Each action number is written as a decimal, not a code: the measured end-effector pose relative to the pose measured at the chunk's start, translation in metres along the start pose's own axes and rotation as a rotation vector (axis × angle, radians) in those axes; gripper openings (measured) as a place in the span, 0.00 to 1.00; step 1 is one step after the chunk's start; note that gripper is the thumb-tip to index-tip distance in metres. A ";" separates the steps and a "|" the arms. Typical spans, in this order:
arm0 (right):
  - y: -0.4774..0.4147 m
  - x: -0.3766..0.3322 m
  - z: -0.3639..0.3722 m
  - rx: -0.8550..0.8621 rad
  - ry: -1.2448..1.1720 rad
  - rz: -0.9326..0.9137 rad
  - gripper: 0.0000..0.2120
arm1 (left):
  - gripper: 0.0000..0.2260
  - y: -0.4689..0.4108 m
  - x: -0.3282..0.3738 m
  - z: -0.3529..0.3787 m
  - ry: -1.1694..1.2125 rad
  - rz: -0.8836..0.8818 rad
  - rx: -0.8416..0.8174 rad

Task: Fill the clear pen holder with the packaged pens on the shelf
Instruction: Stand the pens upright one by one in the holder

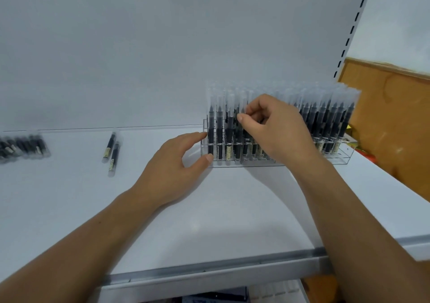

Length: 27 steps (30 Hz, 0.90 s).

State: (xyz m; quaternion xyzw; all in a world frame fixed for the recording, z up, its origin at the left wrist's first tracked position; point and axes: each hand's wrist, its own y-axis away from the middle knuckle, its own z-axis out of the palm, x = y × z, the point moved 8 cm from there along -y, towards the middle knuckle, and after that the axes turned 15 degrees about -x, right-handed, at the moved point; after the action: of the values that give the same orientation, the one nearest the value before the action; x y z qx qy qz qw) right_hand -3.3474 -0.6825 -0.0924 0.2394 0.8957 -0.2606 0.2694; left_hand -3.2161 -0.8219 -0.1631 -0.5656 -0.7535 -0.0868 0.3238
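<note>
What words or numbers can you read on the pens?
None can be read.
The pale labels on the packaged pens in the clear pen holder: too blurred.
Labels on the two loose pens: too blurred.
Label on the bundle of pens at far left: too blurred.

This looks like a shop, at a stationery display. The shelf (209, 209) is white sheet metal of the retail kind. It has a plain back panel (139, 46) behind it, a slotted upright (356, 25) at its right back corner and a metal rail (209, 270) along its front edge. Near the right edge a clear pen holder (340, 158) stands packed with rows of identical packaged pens (325, 121), each in its own clear sleeve. More loose pens (111, 146) in sleeves lie toward the left edge.
</note>
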 end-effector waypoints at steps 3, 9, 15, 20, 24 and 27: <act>0.006 0.002 0.003 -0.062 0.073 0.064 0.05 | 0.25 -0.001 0.003 0.001 -0.016 0.020 -0.057; 0.028 -0.017 0.009 -0.184 0.138 0.100 0.09 | 0.21 0.011 -0.006 -0.016 0.017 -0.077 -0.001; 0.023 -0.089 0.084 -0.488 0.170 -0.077 0.06 | 0.16 0.037 -0.046 -0.067 0.044 -0.266 0.037; -0.007 -0.130 0.170 -0.652 0.224 -0.162 0.12 | 0.15 0.085 -0.109 -0.116 -0.069 -0.467 0.139; -0.034 -0.141 0.209 -0.598 0.298 -0.130 0.13 | 0.18 0.096 -0.146 -0.133 -0.114 -0.586 0.153; -0.048 -0.135 0.223 -0.585 0.343 -0.071 0.14 | 0.18 0.079 -0.152 -0.136 -0.146 -0.606 0.136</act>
State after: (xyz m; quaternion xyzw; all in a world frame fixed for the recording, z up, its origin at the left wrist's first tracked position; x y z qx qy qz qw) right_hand -3.1949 -0.8898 -0.1544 0.1611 0.9725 0.0424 0.1630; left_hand -3.0680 -0.9834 -0.1657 -0.2972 -0.9129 -0.0878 0.2657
